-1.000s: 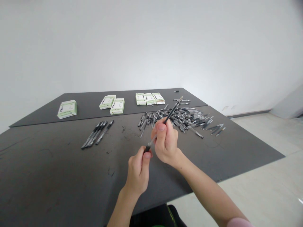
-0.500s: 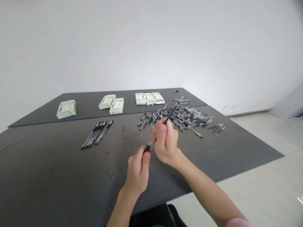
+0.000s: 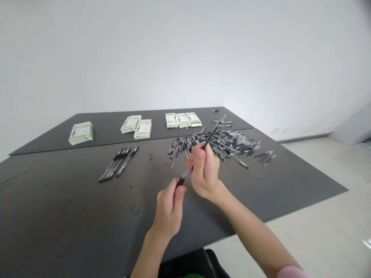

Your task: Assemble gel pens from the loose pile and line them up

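My right hand (image 3: pixel 204 170) is closed around a slim dark pen refill (image 3: pixel 213 136), its pale tip slanting up to the right. Below it, my left hand (image 3: pixel 169 210) grips a pen barrel (image 3: pixel 181 180) by its black part. A clear stretch shows between the two hands, in line with the refill; whether both pieces are joined inside my fingers is hidden. Behind the right hand spreads a heap of pens (image 3: pixel 228 143). Several black-gripped pens (image 3: pixel 118 164) lie side by side to the left of my hands.
On the dark table (image 3: pixel 87 216), green-and-white boxes stand along the back: one on the left (image 3: pixel 81 133), a pair (image 3: pixel 143 129), and a group of three (image 3: pixel 182 120). Loose refills (image 3: pixel 265 157) lie right of the heap. A pale wall rises behind the table.
My right hand and the refill have shifted slightly up and to the right. The left hand has stayed almost still with its grip kept.
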Demonstrator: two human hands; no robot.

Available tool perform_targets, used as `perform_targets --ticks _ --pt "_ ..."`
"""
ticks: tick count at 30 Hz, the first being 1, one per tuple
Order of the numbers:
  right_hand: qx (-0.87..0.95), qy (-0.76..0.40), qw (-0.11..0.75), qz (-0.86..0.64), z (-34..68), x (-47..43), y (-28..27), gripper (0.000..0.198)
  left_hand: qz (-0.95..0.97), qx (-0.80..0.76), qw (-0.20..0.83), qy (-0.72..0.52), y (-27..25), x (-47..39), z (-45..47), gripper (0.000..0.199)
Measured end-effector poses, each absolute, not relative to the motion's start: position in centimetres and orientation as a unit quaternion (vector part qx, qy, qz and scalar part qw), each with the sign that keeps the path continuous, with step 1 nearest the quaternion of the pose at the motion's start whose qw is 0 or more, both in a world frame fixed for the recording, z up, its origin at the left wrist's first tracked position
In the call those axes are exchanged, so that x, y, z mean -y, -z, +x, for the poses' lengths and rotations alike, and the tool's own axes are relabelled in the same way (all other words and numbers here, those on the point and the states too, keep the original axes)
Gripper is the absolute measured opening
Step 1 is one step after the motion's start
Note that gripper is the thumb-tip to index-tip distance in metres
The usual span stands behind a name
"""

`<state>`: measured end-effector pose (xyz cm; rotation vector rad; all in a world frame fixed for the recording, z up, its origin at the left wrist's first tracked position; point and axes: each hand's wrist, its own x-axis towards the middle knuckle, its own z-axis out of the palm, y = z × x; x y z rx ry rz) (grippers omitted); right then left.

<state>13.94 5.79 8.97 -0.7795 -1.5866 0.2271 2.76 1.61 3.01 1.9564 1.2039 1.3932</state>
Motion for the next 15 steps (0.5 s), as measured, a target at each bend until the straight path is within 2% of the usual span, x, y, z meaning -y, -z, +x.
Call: perform_targets --ticks 15 --pt "0.721 -0.098 0.601 -0.331 13.99 -5.36 -8.73 0.014 0.698 -0.437 0.238 -0.515 -2.96 -1.68 2.86 0.024"
